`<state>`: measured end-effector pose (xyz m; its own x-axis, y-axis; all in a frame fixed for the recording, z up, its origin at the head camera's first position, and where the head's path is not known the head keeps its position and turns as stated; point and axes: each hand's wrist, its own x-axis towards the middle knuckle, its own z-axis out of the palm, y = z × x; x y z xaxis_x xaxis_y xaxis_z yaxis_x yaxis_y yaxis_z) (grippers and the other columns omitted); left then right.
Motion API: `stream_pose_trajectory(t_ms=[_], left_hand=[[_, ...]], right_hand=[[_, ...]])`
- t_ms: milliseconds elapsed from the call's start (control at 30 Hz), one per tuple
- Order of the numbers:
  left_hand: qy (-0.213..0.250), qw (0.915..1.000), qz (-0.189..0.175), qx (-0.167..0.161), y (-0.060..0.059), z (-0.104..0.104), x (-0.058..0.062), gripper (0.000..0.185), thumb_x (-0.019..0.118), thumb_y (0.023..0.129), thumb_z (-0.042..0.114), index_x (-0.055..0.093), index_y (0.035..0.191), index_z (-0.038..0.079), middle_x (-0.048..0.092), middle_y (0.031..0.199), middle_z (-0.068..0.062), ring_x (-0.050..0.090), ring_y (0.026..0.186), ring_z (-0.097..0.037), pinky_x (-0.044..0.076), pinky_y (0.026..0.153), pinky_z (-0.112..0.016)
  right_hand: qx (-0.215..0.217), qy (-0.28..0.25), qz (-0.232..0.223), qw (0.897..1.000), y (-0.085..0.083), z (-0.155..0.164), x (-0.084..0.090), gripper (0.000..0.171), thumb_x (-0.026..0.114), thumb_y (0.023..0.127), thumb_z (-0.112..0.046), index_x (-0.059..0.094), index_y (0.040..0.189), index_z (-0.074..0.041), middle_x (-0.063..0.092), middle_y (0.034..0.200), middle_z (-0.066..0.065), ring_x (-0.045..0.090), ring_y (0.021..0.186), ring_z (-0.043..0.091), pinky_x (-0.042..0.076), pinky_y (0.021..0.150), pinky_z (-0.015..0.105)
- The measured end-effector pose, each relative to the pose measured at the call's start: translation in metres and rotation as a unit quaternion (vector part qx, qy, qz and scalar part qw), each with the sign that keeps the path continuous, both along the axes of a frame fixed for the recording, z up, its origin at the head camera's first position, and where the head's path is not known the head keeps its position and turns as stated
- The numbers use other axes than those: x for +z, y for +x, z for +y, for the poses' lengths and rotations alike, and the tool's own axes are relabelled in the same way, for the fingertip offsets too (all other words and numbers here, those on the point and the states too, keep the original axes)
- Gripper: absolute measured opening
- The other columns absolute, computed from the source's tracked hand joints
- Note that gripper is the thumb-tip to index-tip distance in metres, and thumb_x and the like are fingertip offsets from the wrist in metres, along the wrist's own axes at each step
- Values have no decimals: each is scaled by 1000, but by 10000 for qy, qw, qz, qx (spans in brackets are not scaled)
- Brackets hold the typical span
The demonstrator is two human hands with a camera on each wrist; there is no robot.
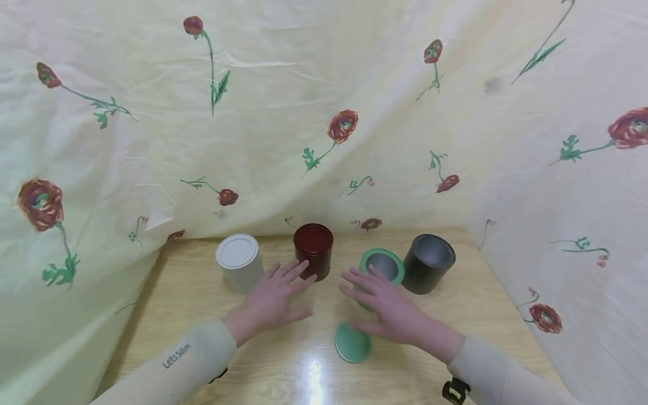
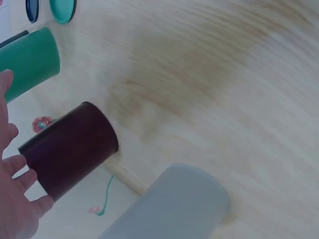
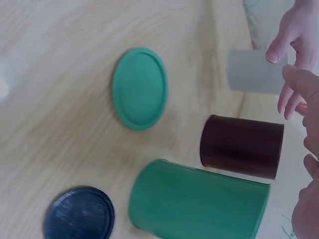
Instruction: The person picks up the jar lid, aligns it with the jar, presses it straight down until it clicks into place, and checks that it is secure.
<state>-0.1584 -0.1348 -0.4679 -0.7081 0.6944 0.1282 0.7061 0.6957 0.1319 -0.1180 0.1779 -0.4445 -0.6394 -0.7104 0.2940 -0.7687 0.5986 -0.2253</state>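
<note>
My left hand [image 1: 270, 302], fingers spread, hovers over the table in front of the white canister [image 1: 238, 253] and the dark red canister [image 1: 314, 242], both topped with lids. My right hand [image 1: 392, 309] is held out with straight, spread fingers and overlaps the green canister [image 1: 383, 262], which stands open at the top. A green round lid [image 1: 352, 344] lies flat below the right thumb. In the right wrist view a dark blue lid [image 3: 79, 214] also lies on the wood; the right hand and arm hide it from the head view. Neither hand holds anything.
An open black canister [image 1: 429, 264] stands at the back right, beside the green one. Behind the row of canisters hangs a pale cloth [image 1: 273, 140] with printed red flowers, which also flanks both sides of the wooden table [image 1: 172, 292].
</note>
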Motion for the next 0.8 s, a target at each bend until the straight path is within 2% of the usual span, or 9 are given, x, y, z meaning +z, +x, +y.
stream_pose_trajectory(t_ms=[100, 333, 433, 667, 800], left_hand=[[49, 10000, -59, 13, 4, 0, -7, 74, 69, 97, 63, 56, 158, 23, 40, 170, -12, 41, 154, -38, 34, 124, -63], [170, 9999, 0, -23, 12, -1, -20, 73, 72, 95, 61, 61, 154, 20, 43, 168, -15, 45, 151, -40, 38, 121, -64], [152, 9998, -120, -19, 16, 1, -23, 74, 71, 96, 61, 58, 156, 20, 41, 169, -15, 44, 152, -40, 36, 122, -65], [95, 9997, -215, 11, 26, 3, -34, 72, 71, 96, 61, 60, 154, 20, 42, 169, -14, 44, 153, -38, 37, 122, -64], [238, 9996, -160, -55, 32, 4, -42, 72, 72, 95, 61, 62, 153, 18, 44, 167, -15, 46, 151, -39, 38, 121, -65]], right_hand=[[61, -24, 52, 10000, 7, 2, -6, 82, 94, 82, -36, 60, 153, -12, 48, 165, 11, 45, 151, 40, 28, 126, 63], [180, -86, -38, 9998, 18, 5, -19, 86, 95, 81, -33, 57, 156, -14, 48, 166, 9, 47, 150, 37, 20, 132, 49], [251, -170, -9, 9995, 22, 6, -24, 85, 96, 80, -32, 58, 154, -12, 50, 163, 10, 49, 148, 40, 22, 132, 48], [283, -123, -171, 9994, 30, 9, -38, 84, 97, 78, -33, 60, 152, -14, 53, 161, 11, 53, 144, 42, 43, 115, 65], [203, -45, -377, 9991, 33, 13, -47, 85, 96, 79, -35, 59, 153, -15, 54, 160, 12, 53, 144, 41, 44, 112, 68]])
